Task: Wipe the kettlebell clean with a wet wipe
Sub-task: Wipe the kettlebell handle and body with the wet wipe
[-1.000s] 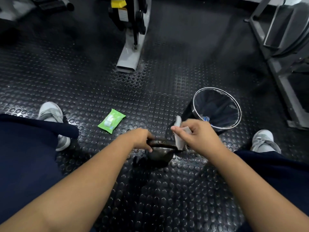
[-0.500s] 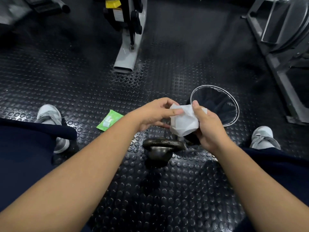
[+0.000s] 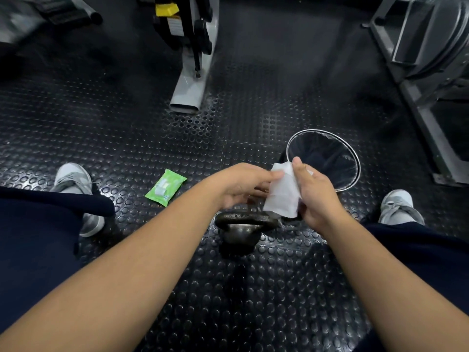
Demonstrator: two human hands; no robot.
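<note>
Fold white wet wipe (image 3: 282, 195), pinched by curled left hand (image 3: 241, 186) fingertips and clamped under right hand (image 3: 314, 196) thumb, into a firm pad above dark iron kettlebell (image 3: 239, 231).

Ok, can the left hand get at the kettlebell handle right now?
Probably yes. The left hand hovers just above the kettlebell handle with nothing between them, but it pinches the wet wipe together with the right hand, so it must let go first.

White wipe (image 3: 281, 191); black kettlebell (image 3: 241, 226); green pack (image 3: 165, 187); black studded floor (image 3: 253, 301); grey shoes (image 3: 73, 177); yellow tag (image 3: 166, 9).
</note>
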